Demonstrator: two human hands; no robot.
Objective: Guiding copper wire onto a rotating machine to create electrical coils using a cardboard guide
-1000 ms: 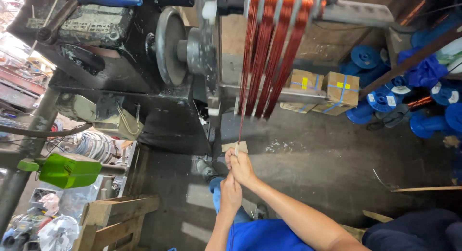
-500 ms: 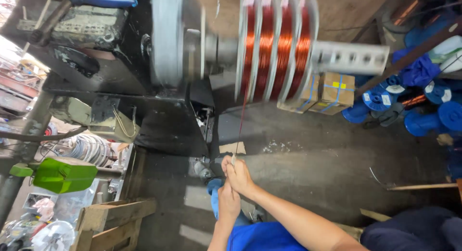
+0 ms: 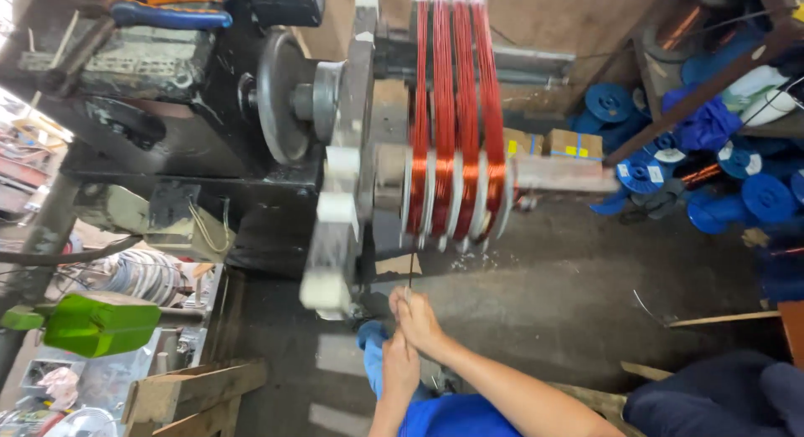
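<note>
Winding former [image 3: 456, 118] turned since earlier frame: coils now edge-on, vertical. Four grooves carry thick copper windings, looking well filled; winding apparently ongoing, wire not cut. Right hand [image 3: 416, 317] pinched on thin copper wire [image 3: 410, 274] feeding up to former. Left hand [image 3: 400, 367] closed below it, guiding same wire.

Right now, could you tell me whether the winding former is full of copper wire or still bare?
Partly wound: four bands of copper wire fill the former's slots. A thin strand runs down to the right hand.
</note>
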